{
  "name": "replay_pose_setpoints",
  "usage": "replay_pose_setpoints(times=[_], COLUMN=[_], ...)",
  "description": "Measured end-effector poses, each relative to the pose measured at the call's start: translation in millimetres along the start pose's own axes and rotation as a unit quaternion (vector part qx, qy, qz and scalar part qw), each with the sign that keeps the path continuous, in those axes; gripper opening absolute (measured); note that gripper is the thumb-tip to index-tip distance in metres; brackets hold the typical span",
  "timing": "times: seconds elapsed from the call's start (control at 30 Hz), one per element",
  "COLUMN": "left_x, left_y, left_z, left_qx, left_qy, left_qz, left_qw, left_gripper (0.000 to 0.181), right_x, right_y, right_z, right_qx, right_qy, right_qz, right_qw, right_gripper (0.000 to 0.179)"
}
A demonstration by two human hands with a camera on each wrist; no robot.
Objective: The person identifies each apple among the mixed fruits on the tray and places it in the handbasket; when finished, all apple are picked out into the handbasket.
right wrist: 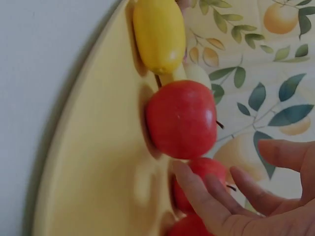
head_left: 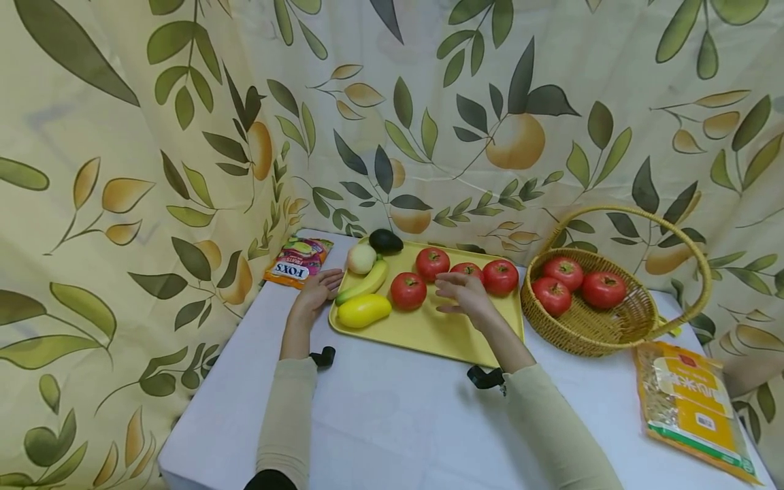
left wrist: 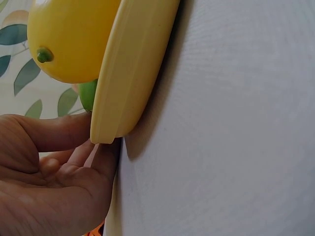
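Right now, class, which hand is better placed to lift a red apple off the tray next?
Probably the right hand: its fingers are spread close to red apples on the tray, while the left hand is at the tray's left edge, nearer the banana.

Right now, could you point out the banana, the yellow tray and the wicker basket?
Banana (head_left: 367, 282), head view: middle of its body.
Yellow tray (head_left: 422, 332), head view: bare floor.
Wicker basket (head_left: 563, 337), head view: outer front wall.

Leaf-and-fruit printed cloth hangs behind the table — itself covered in white.
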State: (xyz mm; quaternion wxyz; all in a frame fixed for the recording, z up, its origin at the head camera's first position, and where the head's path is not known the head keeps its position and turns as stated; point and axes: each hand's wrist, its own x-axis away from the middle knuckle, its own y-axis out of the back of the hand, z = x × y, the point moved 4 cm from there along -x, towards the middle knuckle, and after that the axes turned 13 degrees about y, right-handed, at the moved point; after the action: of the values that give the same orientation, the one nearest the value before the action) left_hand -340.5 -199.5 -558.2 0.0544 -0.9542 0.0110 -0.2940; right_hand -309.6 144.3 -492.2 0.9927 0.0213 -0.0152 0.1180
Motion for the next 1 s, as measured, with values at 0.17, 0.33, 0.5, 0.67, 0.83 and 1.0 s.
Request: replay_pose_setpoints(times=[0.17,0.33,0.5,0.67,0.83,1.0], left_x=[0.1,-0.4,-2.4,-0.9,0.3,-0.4], left_y=[-1.0,-0.4,0.6,0.1,-0.1,0.6], left_z=[-1.0,0.5,1.1,0.9,1.0,1.4], left_qx=[0.0,0.003,-0.001,0.005,0.002,0.001], left_qy=[0.001,0.002,0.001,0.001,0.002,0.003], left_qz=[0.001,-0.005,-0.01,-0.007,-0.007,-0.007], left_qw=[1.0,1.0,1.0,1.0,1.0,1.0], left_gripper=[0.062,0.063,0.064,0.064,0.063,0.063], right_x=[-2.7,-8.1,-14.6,-21.7,-25.8,-27.7], right_y=[-7,-13,-20,-24,-28,-34], right_z=[-8,-15,-23,-33,-38,-39], right_qx=[-0.022,-0.038,-0.059,-0.072,-0.08,-0.068], right_qy=[0.0,0.001,-0.011,-0.03,-0.037,-0.041], right_qz=[-0.019,-0.032,-0.044,-0.064,-0.078,-0.075], right_qw=[0.9996,0.9988,0.9972,0.9949,0.993,0.994], right_gripper=[0.049,0.046,0.045,0.044,0.044,0.046])
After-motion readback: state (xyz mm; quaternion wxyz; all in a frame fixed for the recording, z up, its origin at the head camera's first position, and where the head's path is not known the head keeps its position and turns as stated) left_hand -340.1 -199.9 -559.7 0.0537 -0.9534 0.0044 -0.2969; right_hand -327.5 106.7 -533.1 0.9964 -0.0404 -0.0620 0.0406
